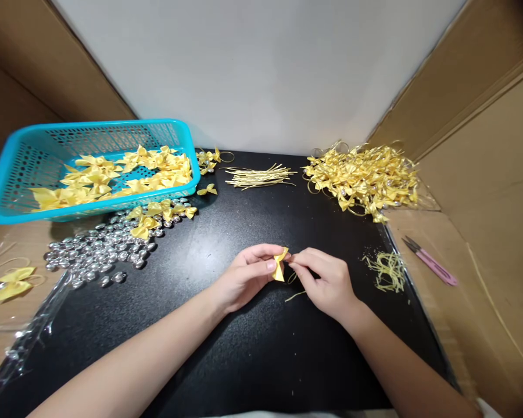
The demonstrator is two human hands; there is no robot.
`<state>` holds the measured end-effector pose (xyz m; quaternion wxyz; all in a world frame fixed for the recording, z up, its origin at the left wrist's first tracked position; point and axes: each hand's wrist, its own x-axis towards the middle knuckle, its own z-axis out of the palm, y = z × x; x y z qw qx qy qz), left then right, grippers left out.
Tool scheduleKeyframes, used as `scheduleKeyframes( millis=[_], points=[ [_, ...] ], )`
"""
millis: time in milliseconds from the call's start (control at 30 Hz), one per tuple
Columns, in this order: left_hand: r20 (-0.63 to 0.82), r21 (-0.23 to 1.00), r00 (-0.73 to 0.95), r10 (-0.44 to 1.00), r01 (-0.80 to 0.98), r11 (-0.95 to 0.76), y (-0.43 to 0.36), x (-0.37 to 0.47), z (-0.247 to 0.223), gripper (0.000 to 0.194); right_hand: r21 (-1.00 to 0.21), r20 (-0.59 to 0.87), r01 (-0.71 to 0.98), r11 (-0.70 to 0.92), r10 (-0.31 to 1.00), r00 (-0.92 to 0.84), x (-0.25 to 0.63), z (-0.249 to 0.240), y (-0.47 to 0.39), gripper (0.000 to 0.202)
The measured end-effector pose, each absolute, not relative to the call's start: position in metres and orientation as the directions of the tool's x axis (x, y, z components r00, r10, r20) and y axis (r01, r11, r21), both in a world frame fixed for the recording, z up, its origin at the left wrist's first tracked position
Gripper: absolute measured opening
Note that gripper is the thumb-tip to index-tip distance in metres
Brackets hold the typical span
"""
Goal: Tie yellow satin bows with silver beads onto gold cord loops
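Between the thumb and fingers of my left hand [248, 273] is a yellow ribbon bow [279, 266], held upright over the black table. My right hand [325, 278] is closed in a pinch just right of the bow, on a thin gold cord [293, 278]. The cord curls in a small loop below the pinch, and a loose end [295, 296] sticks out toward the lower left. My fingertips hide where cord and bow meet. The two hands almost touch.
A blue basket [91, 212] of yellow bows stands back left, with silver beads [104, 249] before it. Cut gold cords [259, 176] lie at the back. Finished-looking bows [361, 177] are heaped back right, near cord scraps [387, 271] and pink-handled snips [431, 261].
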<state>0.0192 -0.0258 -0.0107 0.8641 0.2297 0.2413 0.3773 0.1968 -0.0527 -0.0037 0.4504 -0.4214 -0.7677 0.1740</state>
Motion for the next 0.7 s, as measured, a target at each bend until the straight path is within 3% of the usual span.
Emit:
scheduleKeyframes(
  millis=[700],
  points=[
    [-0.229,0.565,0.641,0.732,-0.525,0.637,-0.0273,0.0181,-0.0091,0.021,-0.607,0.574,0.499,0.618,0.776,-0.263,0.1977,-0.0015,-0.0545,0.016]
  ],
)
